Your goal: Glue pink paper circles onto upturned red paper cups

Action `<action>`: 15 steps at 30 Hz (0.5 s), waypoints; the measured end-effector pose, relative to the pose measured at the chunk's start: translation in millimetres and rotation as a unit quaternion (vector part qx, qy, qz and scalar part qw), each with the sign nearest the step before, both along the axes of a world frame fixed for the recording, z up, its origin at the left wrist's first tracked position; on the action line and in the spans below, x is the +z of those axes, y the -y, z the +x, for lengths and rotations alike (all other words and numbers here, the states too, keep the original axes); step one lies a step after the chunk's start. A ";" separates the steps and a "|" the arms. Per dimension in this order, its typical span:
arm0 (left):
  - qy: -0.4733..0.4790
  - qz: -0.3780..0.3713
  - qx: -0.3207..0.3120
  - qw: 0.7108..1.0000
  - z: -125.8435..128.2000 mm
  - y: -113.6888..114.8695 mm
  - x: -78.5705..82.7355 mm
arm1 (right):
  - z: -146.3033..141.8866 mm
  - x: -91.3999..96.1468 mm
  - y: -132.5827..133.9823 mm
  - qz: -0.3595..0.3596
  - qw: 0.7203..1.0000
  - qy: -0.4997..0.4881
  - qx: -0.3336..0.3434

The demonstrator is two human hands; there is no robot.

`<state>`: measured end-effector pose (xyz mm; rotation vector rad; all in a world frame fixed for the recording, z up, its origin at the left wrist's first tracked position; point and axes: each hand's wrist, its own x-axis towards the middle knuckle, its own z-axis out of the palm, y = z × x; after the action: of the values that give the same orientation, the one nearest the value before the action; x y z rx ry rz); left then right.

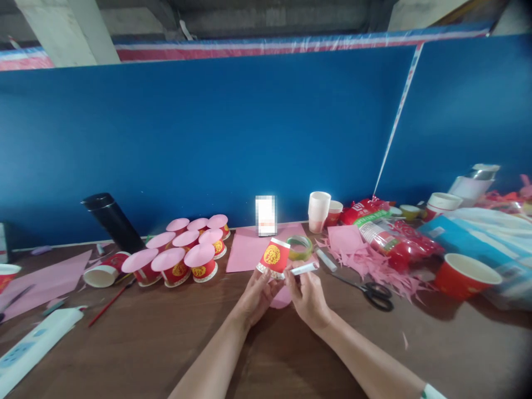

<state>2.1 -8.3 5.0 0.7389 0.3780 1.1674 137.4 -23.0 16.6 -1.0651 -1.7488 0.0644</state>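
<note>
Near the middle of the table, my left hand is closed around a red paper cup with a gold emblem, its narrow end up and tilted. My right hand grips a white glue stick, whose near end is at the cup's lower edge. Below the hands lies a pink paper disc, partly covered by them. A roll of tape sits just behind the cup, and a second white stick rests to the right. Black-handled scissors lie further right.
Several upturned red cups topped with pink discs stand at left, near a black flask. Behind my hands is a pink sheet. White cups, pink scraps and a red cup are at right. A power strip lies front left.
</note>
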 end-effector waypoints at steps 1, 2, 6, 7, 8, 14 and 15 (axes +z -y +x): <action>0.001 -0.001 0.001 1.000 0.2 -0.2 0.0 | 0.0 -0.2 0.0 0.002 1.000 0.001 0.001; 0.001 -0.004 0.002 1.000 0.4 -0.5 -0.3 | -0.1 -0.5 0.0 0.002 1.000 0.002 0.001; 0.003 -0.017 0.013 1.000 0.5 -1.9 -2.0 | 0.3 -0.9 -0.2 0.005 1.000 0.006 0.000; 0.001 -0.019 0.014 1.000 0.4 -2.0 -2.1 | 0.5 -0.8 -0.3 0.009 1.000 0.008 -0.002; -0.002 -0.020 0.013 1.000 0.3 -2.0 -2.0 | 0.8 -0.6 -0.4 0.012 1.000 0.010 -0.005; -0.003 -0.010 0.003 1.000 -0.1 -0.7 1.4 | 2.8 1.3 -1.2 0.021 1.000 -0.002 -0.023; -0.002 -0.009 0.002 1.000 0.0 -0.5 2.0 | 3.0 1.6 -1.2 0.023 0.999 -0.002 -0.024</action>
<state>2.0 -7.7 7.0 0.7248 0.3928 1.1662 140.4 -21.8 18.2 -1.0714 -1.7129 -0.0040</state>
